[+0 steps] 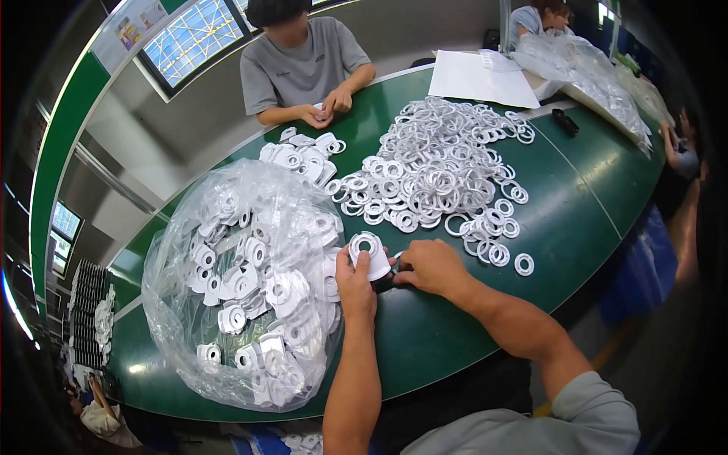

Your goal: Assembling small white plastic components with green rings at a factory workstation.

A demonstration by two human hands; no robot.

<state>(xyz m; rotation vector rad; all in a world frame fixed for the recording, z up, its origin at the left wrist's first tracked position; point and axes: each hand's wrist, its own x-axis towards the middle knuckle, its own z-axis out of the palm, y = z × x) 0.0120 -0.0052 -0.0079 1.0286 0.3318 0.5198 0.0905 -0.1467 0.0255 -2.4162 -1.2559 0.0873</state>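
Note:
My left hand (355, 287) grips a white plastic part (373, 265), a flat plate with a raised round opening, thumb lying across its face. Just right of it, my right hand (432, 265) is closed, its fingertips pinched together low over the table. A sliver of something pale shows at those fingertips, too small to name. Left of my hands, a clear plastic bag (171, 303) lies open around many similar white plates (284, 292). Beyond my hands spreads a heap of loose white rings (425, 171), with one single ring (524, 264) lying apart at its right.
The green table (425, 318) curves around me. Across it, a person in grey (307, 64) handles a small white part beside a pile of white plates (299, 159). White sheets (483, 78), a black object (565, 121) and plastic bags (584, 76) lie at the far right.

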